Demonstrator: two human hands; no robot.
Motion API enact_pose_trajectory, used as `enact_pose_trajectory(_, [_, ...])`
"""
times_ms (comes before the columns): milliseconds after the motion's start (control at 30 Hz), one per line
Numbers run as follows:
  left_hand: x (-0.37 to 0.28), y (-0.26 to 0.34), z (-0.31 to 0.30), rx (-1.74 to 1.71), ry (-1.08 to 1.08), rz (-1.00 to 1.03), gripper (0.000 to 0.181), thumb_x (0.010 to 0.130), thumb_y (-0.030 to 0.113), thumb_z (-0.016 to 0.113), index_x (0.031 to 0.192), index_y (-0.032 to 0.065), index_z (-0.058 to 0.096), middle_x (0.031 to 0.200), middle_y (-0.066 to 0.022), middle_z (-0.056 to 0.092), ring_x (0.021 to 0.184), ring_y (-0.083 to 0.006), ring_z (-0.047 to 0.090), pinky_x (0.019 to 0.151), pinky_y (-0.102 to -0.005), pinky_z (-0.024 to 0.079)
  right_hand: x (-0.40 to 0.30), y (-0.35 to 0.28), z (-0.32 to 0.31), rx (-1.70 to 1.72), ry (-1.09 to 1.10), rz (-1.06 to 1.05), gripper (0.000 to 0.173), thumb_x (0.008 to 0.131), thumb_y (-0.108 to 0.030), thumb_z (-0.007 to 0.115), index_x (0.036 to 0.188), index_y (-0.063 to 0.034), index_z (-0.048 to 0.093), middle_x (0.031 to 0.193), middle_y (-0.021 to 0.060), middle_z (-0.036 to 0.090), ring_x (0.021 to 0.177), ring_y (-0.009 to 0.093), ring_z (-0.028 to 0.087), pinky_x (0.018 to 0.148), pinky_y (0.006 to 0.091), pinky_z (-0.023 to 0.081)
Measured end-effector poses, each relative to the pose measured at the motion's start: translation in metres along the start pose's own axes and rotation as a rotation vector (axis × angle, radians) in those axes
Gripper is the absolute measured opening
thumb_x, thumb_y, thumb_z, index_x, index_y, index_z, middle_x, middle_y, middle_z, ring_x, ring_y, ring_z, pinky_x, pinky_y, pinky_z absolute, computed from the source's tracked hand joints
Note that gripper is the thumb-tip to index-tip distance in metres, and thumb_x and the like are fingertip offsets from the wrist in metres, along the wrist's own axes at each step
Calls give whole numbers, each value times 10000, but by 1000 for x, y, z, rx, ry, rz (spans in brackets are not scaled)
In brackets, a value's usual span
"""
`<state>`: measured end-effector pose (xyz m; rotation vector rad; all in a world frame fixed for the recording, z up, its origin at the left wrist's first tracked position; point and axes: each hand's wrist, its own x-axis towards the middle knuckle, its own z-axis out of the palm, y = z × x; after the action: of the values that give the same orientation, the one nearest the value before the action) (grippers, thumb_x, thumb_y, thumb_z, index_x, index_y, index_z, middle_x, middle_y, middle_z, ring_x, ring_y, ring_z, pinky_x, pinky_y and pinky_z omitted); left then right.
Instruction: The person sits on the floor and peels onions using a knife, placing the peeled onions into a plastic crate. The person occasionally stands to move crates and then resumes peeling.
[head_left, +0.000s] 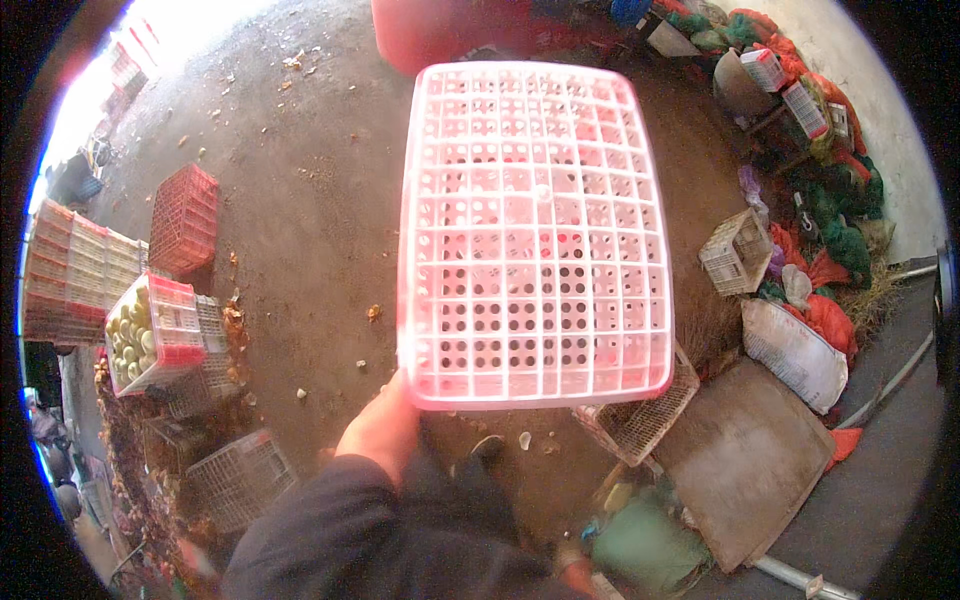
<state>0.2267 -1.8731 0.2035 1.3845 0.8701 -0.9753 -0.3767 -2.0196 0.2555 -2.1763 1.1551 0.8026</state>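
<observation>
A pink-and-white plastic crate (529, 247) is held up in front of me, its gridded base facing my view. My left hand (380, 429) grips it at the lower left corner, with most of the fingers hidden behind the crate. The dark sleeve (352, 525) of that arm crosses the bottom of the picture. Low at the bottom edge shows a small blurred patch of skin, apparently my right hand (576, 574); its fingers cannot be made out. It lies apart from the crate, near a green mesh sack (649, 536).
On the left, a crate of pale round produce (133, 337) stands by stacked crates (79, 270) and a red crate (185, 217). Rightward lie a dirty crate (739, 253), a flat board (750, 457), a white sack (795, 352) and mesh bags (829, 315). A red tub (457, 30) stands ahead.
</observation>
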Motion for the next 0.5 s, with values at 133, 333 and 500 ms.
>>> enact_pose_trajectory(133, [-2,25,-4,-67,11,-68,555,952,505,444,1119,3,613,834,-114,655,761,-250,628,707,-382,485,35,-34,-23,-266,-183,33,418,968,-329,407,1289,-76,494,1238,123,560,1086,303,536,880,439,442])
enact_pose_trajectory(333, [61,64,-62,647,319,416,636,941,559,412,1154,5,641,970,-188,682,918,-297,671,795,-435,517,63,-222,-147,1398,1,588,387,937,-290,511,1257,-75,546,1239,102,593,1044,308,577,889,432,459])
enact_pose_trajectory(500, [-7,84,26,-29,-79,-1,743,913,630,411,1199,-31,597,1144,-206,642,1058,-318,625,898,-429,467,29,-201,-148,830,68,401,499,833,-311,641,1273,-115,511,1097,74,623,933,288,606,783,400,496])
